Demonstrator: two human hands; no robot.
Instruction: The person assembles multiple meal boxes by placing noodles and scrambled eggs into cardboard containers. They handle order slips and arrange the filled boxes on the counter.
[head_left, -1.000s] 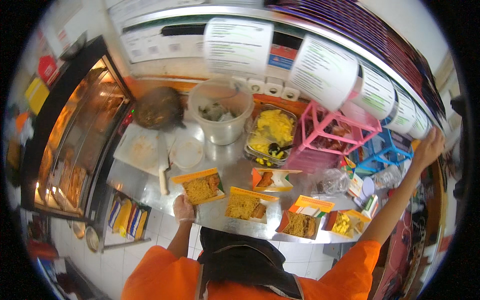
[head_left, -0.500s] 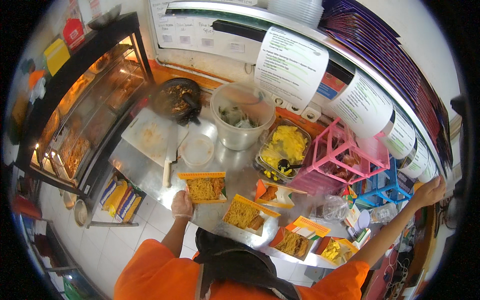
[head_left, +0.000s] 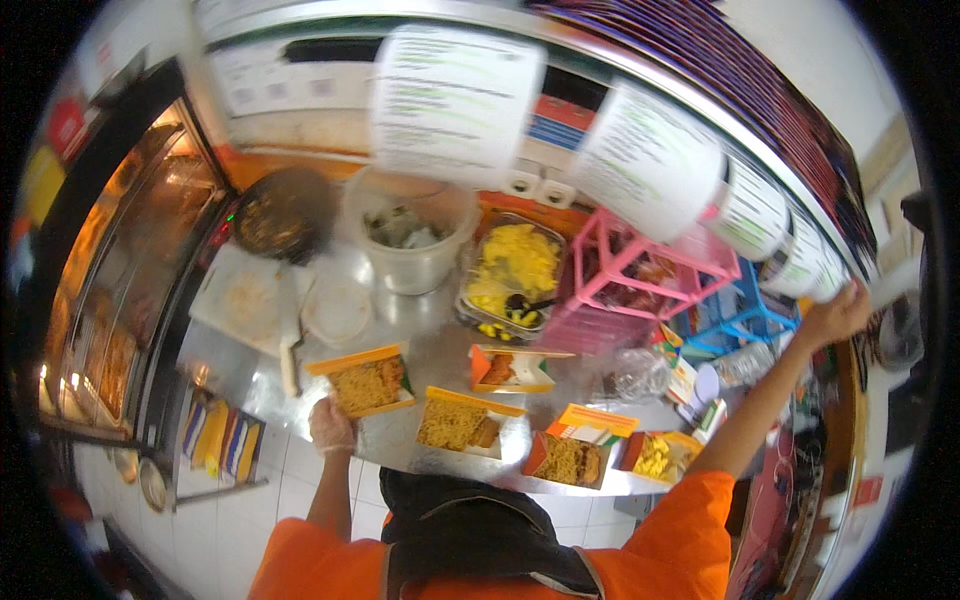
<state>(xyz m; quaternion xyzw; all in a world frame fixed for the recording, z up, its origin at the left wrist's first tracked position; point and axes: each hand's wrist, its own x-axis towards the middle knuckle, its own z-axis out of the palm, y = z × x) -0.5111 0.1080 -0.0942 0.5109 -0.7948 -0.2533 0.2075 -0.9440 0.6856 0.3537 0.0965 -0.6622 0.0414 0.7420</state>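
Observation:
My left hand (head_left: 331, 426), in a clear glove, rests on the near edge of the steel counter (head_left: 400, 330) just below an open orange box of fried noodles (head_left: 365, 381). To its right lie a second noodle box (head_left: 456, 424), a third box (head_left: 570, 458) and a box with yellow food (head_left: 655, 458). A smaller open box (head_left: 508, 369) sits behind them. My right hand (head_left: 838, 314) is stretched far out to the right, at a white sheet (head_left: 893, 285); whether it grips the sheet is unclear.
A white bucket (head_left: 412, 240), a dark wok (head_left: 278, 212), a tray of yellow food (head_left: 508, 270), a pink rack (head_left: 640, 270) and a blue rack (head_left: 740, 315) line the back. A glass warming case (head_left: 110, 300) stands left. Paper slips (head_left: 455, 100) hang overhead.
The view has swung slightly to the left. My right hand stays stretched to the far right and has lifted a little. My left hand remains at the first noodle box.

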